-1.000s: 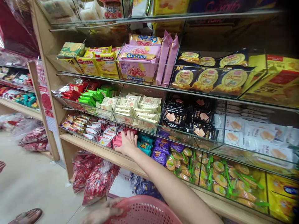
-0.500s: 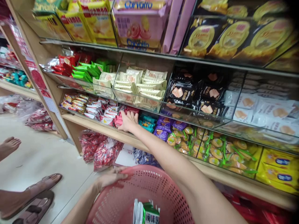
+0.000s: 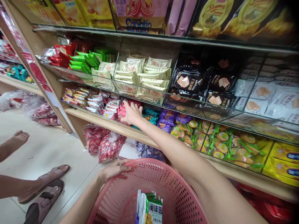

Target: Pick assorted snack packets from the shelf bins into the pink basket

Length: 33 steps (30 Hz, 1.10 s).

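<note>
Right hand (image 3: 132,113) lies half-open over pink packets (image 3: 121,112) on lowest shelf (image 3: 93,120), grip unclear; left hand (image 3: 113,171) grips pink basket (image 3: 183,191) by rim, green-and-white packet (image 3: 153,210) inside.

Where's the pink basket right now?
In the head view, the pink basket is at the bottom middle, in front of the wooden shelf, with the left hand at its rim and a green-and-white packet inside.
</note>
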### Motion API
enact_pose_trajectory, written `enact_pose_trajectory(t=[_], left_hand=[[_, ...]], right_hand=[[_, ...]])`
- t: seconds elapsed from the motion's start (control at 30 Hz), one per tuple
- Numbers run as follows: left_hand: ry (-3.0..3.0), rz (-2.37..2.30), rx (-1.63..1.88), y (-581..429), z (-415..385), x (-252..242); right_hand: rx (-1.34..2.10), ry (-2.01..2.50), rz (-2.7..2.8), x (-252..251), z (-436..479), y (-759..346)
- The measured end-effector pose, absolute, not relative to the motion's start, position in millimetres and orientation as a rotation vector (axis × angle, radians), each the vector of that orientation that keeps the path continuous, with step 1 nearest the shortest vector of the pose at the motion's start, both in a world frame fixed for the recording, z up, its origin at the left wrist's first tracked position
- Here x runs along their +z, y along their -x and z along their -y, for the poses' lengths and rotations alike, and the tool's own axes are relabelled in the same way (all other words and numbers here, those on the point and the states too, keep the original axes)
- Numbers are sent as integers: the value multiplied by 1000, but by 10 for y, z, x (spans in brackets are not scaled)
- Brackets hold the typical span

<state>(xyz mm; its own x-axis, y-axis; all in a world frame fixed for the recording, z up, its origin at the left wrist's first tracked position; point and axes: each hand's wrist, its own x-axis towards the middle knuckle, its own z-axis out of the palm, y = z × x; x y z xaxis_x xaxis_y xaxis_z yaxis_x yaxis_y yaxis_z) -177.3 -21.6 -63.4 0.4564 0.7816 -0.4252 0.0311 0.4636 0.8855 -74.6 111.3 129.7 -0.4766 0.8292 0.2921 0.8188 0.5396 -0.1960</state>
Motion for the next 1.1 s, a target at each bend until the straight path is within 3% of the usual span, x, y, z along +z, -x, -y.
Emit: enact_pose_trajectory(t=[0.33,0.6,0.7,0.9,1.1], left_hand=[[-1003,-1001,564,1801,199,-649],[-1033,-1006,542,1802,223,-595],[-1031,-1014,538,1799,214,-611],[-1072,-998,513,1780,200,-622],[-1077,-1011,528,1710,210,-563]], right_hand=[[27,1254,2398,1385,-929,508],[144,1048,2366,1422,-193,-51],[462,1024,2288,1242,44,-421],[1608,1025,1793,504,105,-1146],[1972,1030,1765,67,40,-1333]])
